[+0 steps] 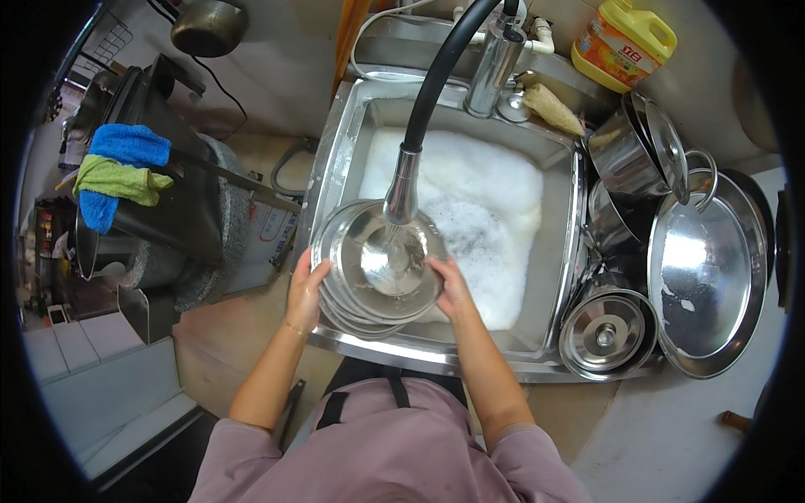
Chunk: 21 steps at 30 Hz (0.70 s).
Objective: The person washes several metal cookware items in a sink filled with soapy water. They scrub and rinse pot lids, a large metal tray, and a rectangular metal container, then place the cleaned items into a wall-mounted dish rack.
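A stack of several stainless steel plates or shallow bowls (pixel 352 295) is held over the near left part of a metal sink (pixel 547 220). My left hand (pixel 305 292) grips the stack's left rim. On the opposite side, my right hand (pixel 449 286) has its fingers at the rim of the top one. Water runs from the metal spray head (pixel 400 200) of a black-hosed faucet (pixel 431 72) into the top dish. White foam (pixel 484 170) covers much of the water in the sink, with a thinner, bubbly patch right of the stack.
Crowding the sink's right side are a steel pot (pixel 632 154), a large oval tray (pixel 704 270) and a lidded round pot (pixel 607 333). A loofah (pixel 553 108) and a yellow detergent jug (pixel 622 47) stand behind. Blue (pixel 129 144) and green cloths (pixel 119 180) hang at left.
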Each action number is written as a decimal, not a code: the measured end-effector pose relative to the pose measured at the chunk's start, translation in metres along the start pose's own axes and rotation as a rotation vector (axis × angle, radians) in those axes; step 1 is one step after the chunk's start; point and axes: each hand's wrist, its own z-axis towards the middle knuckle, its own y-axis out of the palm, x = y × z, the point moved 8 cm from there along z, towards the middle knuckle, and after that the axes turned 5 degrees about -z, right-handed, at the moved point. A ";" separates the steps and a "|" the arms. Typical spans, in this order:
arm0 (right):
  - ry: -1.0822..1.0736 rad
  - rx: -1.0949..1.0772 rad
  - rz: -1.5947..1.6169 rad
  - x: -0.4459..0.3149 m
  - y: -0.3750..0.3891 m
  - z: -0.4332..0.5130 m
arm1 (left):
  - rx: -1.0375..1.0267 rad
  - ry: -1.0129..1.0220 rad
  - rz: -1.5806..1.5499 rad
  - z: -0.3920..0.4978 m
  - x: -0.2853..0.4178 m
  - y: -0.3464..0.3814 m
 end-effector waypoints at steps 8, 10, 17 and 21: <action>0.116 -0.232 -0.238 0.032 0.034 0.015 | 0.026 0.090 0.430 -0.009 0.026 0.006; -0.068 -0.085 -0.461 0.005 0.019 0.019 | 0.000 -0.039 0.179 -0.005 0.008 0.017; -0.381 0.104 -1.185 -0.114 -0.018 -0.008 | 0.051 -0.150 -0.036 0.003 -0.029 0.043; -0.884 0.358 -0.638 -0.279 -0.060 -0.077 | 0.092 -0.094 -0.042 -0.002 -0.020 0.034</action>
